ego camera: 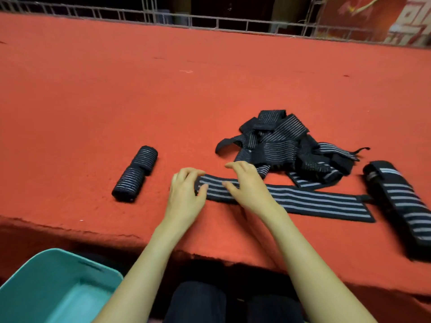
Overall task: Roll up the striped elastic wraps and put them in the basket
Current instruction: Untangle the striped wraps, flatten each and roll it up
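A black wrap with grey stripes [314,202] lies flat on the red table, stretching right from my hands. My left hand [185,194] pinches its left end, fingers curled over the edge. My right hand [247,185] grips the same end just to the right, fingers bent down on the strip. Two rolled wraps [135,174] lie end to end left of my hands. A tangled pile of loose wraps [286,145] sits behind the strip. Another wrap [401,203] lies at the right. The teal basket [102,271] stands below the table edge at lower left and looks empty.
The red felt-covered table [163,89] runs wide to the left and back. A wire grid fence [210,19] lines its far edge. My dark-clad knees [198,301] are under the near edge, beside the basket.
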### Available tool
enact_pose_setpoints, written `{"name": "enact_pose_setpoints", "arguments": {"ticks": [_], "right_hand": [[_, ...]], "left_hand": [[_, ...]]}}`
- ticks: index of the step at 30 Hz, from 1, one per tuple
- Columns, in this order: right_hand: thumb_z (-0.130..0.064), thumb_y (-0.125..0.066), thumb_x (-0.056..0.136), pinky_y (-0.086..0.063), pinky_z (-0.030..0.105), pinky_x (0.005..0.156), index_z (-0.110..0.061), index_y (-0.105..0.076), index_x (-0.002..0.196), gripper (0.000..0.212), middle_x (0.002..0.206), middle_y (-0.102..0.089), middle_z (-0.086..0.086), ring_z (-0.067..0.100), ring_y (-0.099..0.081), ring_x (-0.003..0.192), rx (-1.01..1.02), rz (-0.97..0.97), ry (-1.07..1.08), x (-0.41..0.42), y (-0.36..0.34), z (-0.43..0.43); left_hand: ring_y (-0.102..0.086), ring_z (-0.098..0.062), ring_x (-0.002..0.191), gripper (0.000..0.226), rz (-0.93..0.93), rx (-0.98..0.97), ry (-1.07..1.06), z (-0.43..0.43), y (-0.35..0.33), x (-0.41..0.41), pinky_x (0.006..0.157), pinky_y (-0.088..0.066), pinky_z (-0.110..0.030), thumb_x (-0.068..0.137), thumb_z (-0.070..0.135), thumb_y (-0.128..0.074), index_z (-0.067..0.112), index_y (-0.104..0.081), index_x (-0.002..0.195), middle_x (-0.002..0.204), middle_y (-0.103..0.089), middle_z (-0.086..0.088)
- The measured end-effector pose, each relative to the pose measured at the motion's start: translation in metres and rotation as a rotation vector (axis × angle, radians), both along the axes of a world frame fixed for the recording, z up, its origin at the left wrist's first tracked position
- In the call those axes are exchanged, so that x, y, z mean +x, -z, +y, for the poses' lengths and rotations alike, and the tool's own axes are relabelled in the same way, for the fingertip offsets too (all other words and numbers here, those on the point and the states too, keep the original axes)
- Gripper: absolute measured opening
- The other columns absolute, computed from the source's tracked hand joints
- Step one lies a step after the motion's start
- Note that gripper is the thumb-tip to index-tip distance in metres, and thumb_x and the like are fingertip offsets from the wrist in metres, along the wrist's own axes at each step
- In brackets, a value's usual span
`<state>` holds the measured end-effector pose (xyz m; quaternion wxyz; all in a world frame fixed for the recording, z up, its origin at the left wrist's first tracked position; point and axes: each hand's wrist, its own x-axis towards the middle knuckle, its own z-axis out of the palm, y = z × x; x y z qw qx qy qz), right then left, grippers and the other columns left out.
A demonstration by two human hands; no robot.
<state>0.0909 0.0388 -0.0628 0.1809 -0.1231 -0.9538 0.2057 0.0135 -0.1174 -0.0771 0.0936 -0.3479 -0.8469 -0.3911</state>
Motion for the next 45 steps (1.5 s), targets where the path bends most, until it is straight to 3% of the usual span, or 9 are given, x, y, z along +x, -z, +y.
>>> {"name": "enact_pose_setpoints", "arguments": {"ticks": [4, 10, 18, 25, 28, 31, 37, 42, 45], "right_hand": [[-0.024, -0.068, 0.084, -0.036, 0.04, 0.104, -0.01, -0.057, 0.124, 0.043, 0.12, -0.055, 0.007, 0.028, -0.046, 0.119, 0.075, 0.007, 0.165, 0.053, 0.006, 0.057], [-0.023, -0.066, 0.086, -0.03, 0.036, 0.108, -0.009, -0.054, 0.129, 0.047, 0.126, -0.051, 0.009, 0.027, -0.04, 0.125, 0.054, -0.018, 0.365, 0.099, 0.008, 0.119], [-0.011, -0.054, 0.093, -0.022, 0.032, 0.112, -0.007, -0.042, 0.14, 0.049, 0.137, -0.045, 0.009, 0.026, -0.034, 0.132, -0.025, 0.084, 0.345, 0.068, 0.002, 0.16], [-0.024, -0.06, 0.089, -0.033, 0.038, 0.107, -0.014, -0.038, 0.14, 0.057, 0.141, -0.041, 0.005, 0.025, -0.034, 0.132, -0.042, -0.136, 0.391, 0.048, 0.004, 0.193], [-0.029, -0.057, 0.093, -0.043, 0.038, 0.087, -0.011, -0.053, 0.117, 0.03, 0.118, -0.055, 0.008, 0.027, -0.052, 0.11, -0.092, -0.074, 0.497, 0.049, 0.008, 0.196], [-0.025, -0.05, 0.098, -0.038, 0.037, 0.076, -0.005, -0.057, 0.103, 0.022, 0.106, -0.06, 0.012, 0.032, -0.056, 0.097, -0.085, 0.12, 0.634, 0.053, 0.005, 0.197], [-0.014, -0.047, 0.099, -0.028, 0.022, 0.072, -0.002, -0.057, 0.095, 0.016, 0.089, -0.059, 0.005, 0.024, -0.053, 0.086, -0.232, 0.648, 0.751, 0.078, -0.02, 0.199], [-0.013, -0.049, 0.098, -0.031, 0.02, 0.07, -0.007, -0.057, 0.092, 0.012, 0.084, -0.059, 0.0, 0.013, -0.051, 0.079, -0.202, 0.674, 0.604, 0.1, -0.027, 0.172], [-0.011, -0.051, 0.097, -0.035, 0.01, 0.077, -0.01, -0.061, 0.098, 0.01, 0.092, -0.062, -0.004, 0.005, -0.053, 0.087, -0.209, 0.588, 0.493, 0.113, -0.017, 0.156]], "left_hand": [[-0.046, -0.021, 0.109, 0.03, 0.0, -0.019, 0.158, 0.062, -0.007, 0.034, 0.092, -0.023, -0.013, 0.084, 0.012, -0.064, 0.011, -0.062, 0.114, 0.114, -0.054, -0.003], [-0.043, -0.022, 0.117, 0.038, -0.011, -0.067, 0.25, 0.139, -0.013, 0.05, 0.102, -0.027, -0.024, 0.086, 0.015, -0.062, 0.01, -0.057, 0.123, 0.121, -0.05, -0.004], [-0.033, -0.022, 0.132, 0.05, -0.082, -0.116, 0.25, 0.206, -0.016, 0.02, 0.11, -0.023, -0.029, 0.093, 0.021, -0.055, 0.008, -0.041, 0.139, 0.139, -0.041, -0.006], [-0.017, -0.021, 0.14, 0.074, -0.025, -0.242, 0.37, 0.26, -0.017, 0.003, 0.114, -0.02, -0.037, 0.088, 0.04, -0.06, 0.013, -0.024, 0.147, 0.15, -0.028, -0.004], [-0.028, -0.024, 0.136, 0.065, 0.012, -0.323, 0.344, 0.265, -0.005, -0.002, 0.11, -0.027, -0.038, 0.09, 0.035, -0.057, 0.014, -0.03, 0.145, 0.144, -0.037, -0.004], [-0.042, -0.025, 0.125, 0.046, -0.04, -0.27, 0.277, 0.259, 0.0, -0.006, 0.1, -0.038, -0.039, 0.094, 0.023, -0.05, 0.014, -0.04, 0.138, 0.131, -0.048, -0.006], [-0.05, -0.03, 0.115, 0.048, -0.054, -0.469, 0.364, 0.25, 0.003, -0.002, 0.093, -0.042, -0.04, 0.101, 0.031, -0.036, 0.028, -0.026, 0.148, 0.138, -0.037, -0.005], [-0.038, -0.032, 0.132, 0.056, -0.205, -0.607, 0.415, 0.252, -0.002, -0.002, 0.109, -0.031, -0.043, 0.097, 0.051, -0.033, 0.028, -0.025, 0.148, 0.149, -0.026, -0.005], [-0.044, -0.027, 0.128, 0.048, -0.22, -0.413, 0.405, 0.247, -0.013, 0.002, 0.107, -0.035, -0.04, 0.096, 0.044, -0.042, 0.019, -0.046, 0.137, 0.14, -0.042, -0.007]]}}
